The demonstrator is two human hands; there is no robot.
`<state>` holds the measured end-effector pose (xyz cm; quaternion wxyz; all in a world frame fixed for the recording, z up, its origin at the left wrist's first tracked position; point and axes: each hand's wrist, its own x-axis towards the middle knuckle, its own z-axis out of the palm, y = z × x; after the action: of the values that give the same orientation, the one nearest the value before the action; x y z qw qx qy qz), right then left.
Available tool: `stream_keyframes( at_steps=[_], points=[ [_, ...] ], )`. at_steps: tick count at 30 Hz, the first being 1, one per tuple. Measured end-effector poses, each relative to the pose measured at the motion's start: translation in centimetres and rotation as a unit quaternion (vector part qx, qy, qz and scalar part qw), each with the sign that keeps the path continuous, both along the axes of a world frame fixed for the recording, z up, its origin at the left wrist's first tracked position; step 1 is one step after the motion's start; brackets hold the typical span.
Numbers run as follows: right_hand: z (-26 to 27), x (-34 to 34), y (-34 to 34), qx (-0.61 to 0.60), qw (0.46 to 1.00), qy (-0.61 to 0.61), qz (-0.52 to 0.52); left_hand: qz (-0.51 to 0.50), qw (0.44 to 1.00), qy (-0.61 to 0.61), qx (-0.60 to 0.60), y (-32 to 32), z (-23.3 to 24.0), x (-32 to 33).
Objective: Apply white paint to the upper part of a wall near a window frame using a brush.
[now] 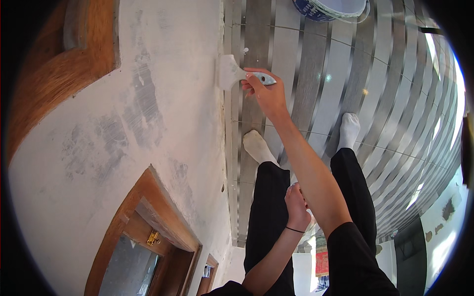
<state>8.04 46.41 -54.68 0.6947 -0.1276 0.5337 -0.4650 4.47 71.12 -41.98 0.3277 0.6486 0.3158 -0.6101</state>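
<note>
My right hand (267,92) is shut on the pale handle of a wide flat brush (230,73). White coating covers the brush's head, which points left at the foot of the white-coated wall (185,85). Whether its edge touches the wall is not plain. Grey patches (142,100) show through the wall's white layer. My left hand (297,209) is curled in front of my dark trousers, with a thin black band at the wrist. The right forearm partly covers it, and any object inside its fingers is hidden.
A bucket (333,9) with a wire handle and pale contents stands on the striped tile floor (311,55). White drips (246,50) spot the floor near the wall. Wooden frames (122,222) border openings in the wall. My socked feet (255,144) are on the tiles.
</note>
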Motion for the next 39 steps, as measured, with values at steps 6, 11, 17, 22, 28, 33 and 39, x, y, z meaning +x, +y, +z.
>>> stream_keyframes(
  at_steps=[6,11,17,22,28,33,39],
  points=[
    [0.9,3.0,0.0,-0.054,0.979,0.193,0.042,0.026,0.999,-0.030,0.021,-0.2,0.6,-0.7],
    [10.5,3.4,1.1,-0.139,0.970,0.199,-0.008,0.114,0.986,0.100,-0.069,3.5,1.3,0.2],
    [21.9,-0.1,3.0,-0.223,0.974,0.025,0.019,-0.119,0.980,-0.019,0.156,-2.6,1.2,-0.2],
    [22.5,0.9,3.6,-0.204,0.959,-0.193,-0.027,-0.128,0.982,-0.027,0.135,-3.4,1.6,-0.3],
    [12.3,2.6,3.4,-0.022,0.956,-0.290,-0.030,0.063,0.986,0.154,-0.001,5.4,-1.2,1.6],
    [2.7,0.8,4.3,0.030,0.988,-0.145,-0.045,-0.245,0.964,0.034,-0.094,4.8,-0.6,-0.1],
    [-2.7,1.3,3.7,0.079,0.996,0.045,0.000,0.104,0.992,0.066,0.024,1.3,0.2,0.3]
  ],
)
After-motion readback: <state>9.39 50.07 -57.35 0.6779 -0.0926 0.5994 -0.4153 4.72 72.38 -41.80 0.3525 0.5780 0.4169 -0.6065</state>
